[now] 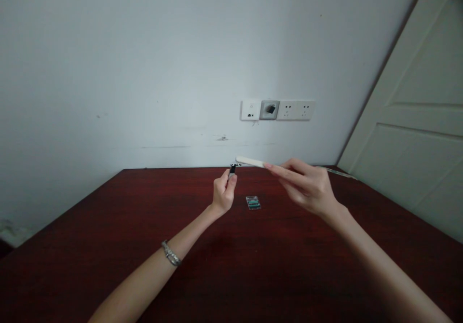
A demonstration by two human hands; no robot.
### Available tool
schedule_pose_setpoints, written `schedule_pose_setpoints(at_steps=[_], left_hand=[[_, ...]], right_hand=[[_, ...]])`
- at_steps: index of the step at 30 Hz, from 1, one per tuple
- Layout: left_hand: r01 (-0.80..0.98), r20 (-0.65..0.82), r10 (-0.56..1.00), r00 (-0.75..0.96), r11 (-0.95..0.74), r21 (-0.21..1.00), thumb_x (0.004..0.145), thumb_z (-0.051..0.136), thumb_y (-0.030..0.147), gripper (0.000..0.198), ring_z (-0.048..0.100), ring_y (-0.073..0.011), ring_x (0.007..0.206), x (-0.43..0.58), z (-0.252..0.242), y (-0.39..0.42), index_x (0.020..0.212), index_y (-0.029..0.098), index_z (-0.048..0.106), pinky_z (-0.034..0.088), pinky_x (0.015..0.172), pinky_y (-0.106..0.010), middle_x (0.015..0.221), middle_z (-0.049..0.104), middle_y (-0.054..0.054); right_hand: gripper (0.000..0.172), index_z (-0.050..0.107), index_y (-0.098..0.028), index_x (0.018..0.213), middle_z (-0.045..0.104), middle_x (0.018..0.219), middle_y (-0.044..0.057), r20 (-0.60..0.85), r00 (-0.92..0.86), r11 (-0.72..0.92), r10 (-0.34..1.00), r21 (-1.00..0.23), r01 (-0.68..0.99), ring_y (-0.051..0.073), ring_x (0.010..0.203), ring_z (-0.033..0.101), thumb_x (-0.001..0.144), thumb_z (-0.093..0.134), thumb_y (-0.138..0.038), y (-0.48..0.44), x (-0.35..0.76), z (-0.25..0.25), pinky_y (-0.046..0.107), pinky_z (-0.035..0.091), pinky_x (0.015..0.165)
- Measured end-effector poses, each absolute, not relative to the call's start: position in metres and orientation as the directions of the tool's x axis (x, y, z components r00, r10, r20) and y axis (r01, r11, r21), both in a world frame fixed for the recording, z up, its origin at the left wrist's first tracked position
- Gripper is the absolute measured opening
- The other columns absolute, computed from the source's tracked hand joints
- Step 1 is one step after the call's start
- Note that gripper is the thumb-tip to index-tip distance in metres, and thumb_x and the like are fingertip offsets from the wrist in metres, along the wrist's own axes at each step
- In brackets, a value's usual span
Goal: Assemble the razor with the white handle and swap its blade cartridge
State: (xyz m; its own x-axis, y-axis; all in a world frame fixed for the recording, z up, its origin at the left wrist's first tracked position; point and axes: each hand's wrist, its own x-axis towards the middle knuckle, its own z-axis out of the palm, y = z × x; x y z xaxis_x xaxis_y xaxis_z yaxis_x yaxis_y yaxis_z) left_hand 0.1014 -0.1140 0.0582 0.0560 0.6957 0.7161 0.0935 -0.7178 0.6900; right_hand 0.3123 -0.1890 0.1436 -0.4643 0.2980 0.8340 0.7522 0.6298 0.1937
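My left hand is closed around a small black-and-silver tool held upright, its dark, narrow head sticking out above the thumb. Its exact kind is too small to make out. Between the thumb and fingers of my right hand is a slim white stick, pointing left and held nearly level. The stick's rounded tip is just above and right of the tool's head; whether they touch I cannot tell. On the table below, between the hands, lies a small clear case with green strips in it.
The dark red wooden table reaches back to a white wall. Sockets and a grey switch plate are on the wall. A pale panelled door stands at the right. A thin strip lies along the table's far right edge.
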Motion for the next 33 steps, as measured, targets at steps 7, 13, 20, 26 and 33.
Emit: schedule_pose_setpoints(at_steps=[7, 13, 20, 26, 33], left_hand=[[0.111, 0.711, 0.7, 0.074, -0.714, 0.691, 0.087, 0.042, 0.051, 0.038, 0.031, -0.0089, 0.046, 0.101, 0.061, -0.117, 0.068, 0.018, 0.043, 0.026, 0.047, -0.023, 0.051, 0.034, 0.005], [0.096, 0.702, 0.71, 0.061, -0.704, 0.704, 0.088, 0.041, 0.051, 0.038, 0.031, -0.0088, 0.047, 0.102, 0.058, -0.115, 0.068, 0.019, 0.042, 0.026, 0.047, -0.023, 0.052, 0.033, 0.005], [0.113, 0.747, 0.662, 0.067, -0.749, 0.653, 0.089, 0.04, 0.048, 0.035, 0.031, -0.0088, 0.047, 0.1, 0.063, -0.117, 0.07, 0.018, 0.042, 0.026, 0.049, -0.023, 0.053, 0.033, 0.005], [0.075, 0.73, 0.683, 0.016, -0.729, 0.68, 0.088, 0.042, 0.048, 0.035, 0.029, -0.0089, 0.046, 0.097, 0.066, -0.111, 0.07, 0.019, 0.044, 0.022, 0.047, -0.023, 0.052, 0.032, 0.005], [0.121, 0.731, 0.679, 0.07, -0.733, 0.669, 0.088, 0.042, 0.05, 0.037, 0.032, -0.0091, 0.047, 0.102, 0.064, -0.117, 0.067, 0.019, 0.041, 0.026, 0.048, -0.024, 0.052, 0.035, 0.004]], right_hand=[[0.042, 0.063, -0.027, 0.118, 0.063, 0.078, 0.003, 0.813, -0.493, 0.673, 0.309, 0.179, 0.718, 0.008, 0.057, 0.051, 0.084, 0.047, -0.01, -0.179, 0.316, 0.136, 0.02, 0.041, 0.051], [0.04, 0.064, -0.026, 0.117, 0.063, 0.076, 0.003, 0.844, -0.446, 0.68, 0.298, 0.141, 0.72, 0.008, 0.056, 0.05, 0.084, 0.049, -0.011, -0.186, 0.314, 0.142, 0.02, 0.039, 0.049], [0.041, 0.063, -0.028, 0.119, 0.064, 0.079, 0.003, 0.815, -0.475, 0.681, 0.331, 0.142, 0.718, 0.008, 0.058, 0.051, 0.086, 0.046, -0.01, -0.192, 0.308, 0.146, 0.019, 0.04, 0.051], [0.035, 0.065, -0.025, 0.116, 0.063, 0.076, 0.004, 0.847, -0.395, 0.697, 0.355, 0.042, 0.716, 0.009, 0.058, 0.053, 0.087, 0.049, -0.016, -0.186, 0.319, 0.146, 0.021, 0.042, 0.052], [0.046, 0.061, -0.032, 0.12, 0.063, 0.083, 0.002, 0.802, -0.505, 0.665, 0.318, 0.191, 0.722, 0.008, 0.058, 0.051, 0.084, 0.046, -0.009, -0.194, 0.309, 0.146, 0.02, 0.04, 0.05]])
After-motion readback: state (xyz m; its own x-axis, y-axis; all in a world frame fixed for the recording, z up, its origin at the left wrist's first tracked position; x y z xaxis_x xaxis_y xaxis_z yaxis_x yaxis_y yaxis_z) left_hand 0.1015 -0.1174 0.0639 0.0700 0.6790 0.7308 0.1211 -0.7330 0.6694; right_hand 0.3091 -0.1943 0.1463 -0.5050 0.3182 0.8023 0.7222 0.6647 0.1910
